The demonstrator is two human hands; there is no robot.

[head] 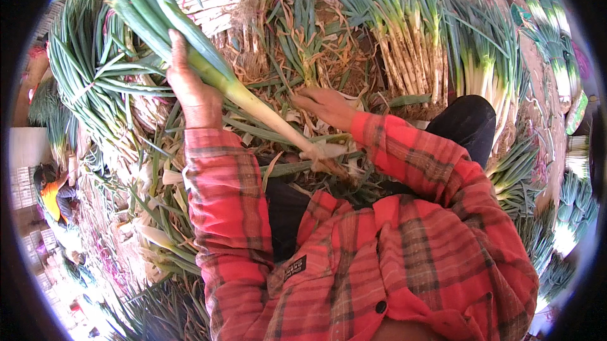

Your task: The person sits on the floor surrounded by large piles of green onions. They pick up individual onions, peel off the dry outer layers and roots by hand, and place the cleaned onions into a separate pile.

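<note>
My left hand (pixel 193 87) grips a large green onion (pixel 258 109) around its leafy upper stem. The stalk slants across in front of me, its green leaves at the upper left and its pale shank and muddy roots down by my lap. My right hand (pixel 327 105) is apart from the stalk, just beyond it, over loose peeled leaves and husks. Its fingers point left near a thin strip of leaf; whether they pinch it cannot be made out. Under the stalk lie stripped green leaves (pixel 289 168).
Upright bundles of green onions (pixel 412 51) stand ahead, with paler ones (pixel 483 68) to the right. A bundle with white shanks (pixel 223 1) lies at the upper left, beside a leafy heap (pixel 90 80). Dry peelings (pixel 353 42) litter the floor. Far left, a person (pixel 56 196) crouches.
</note>
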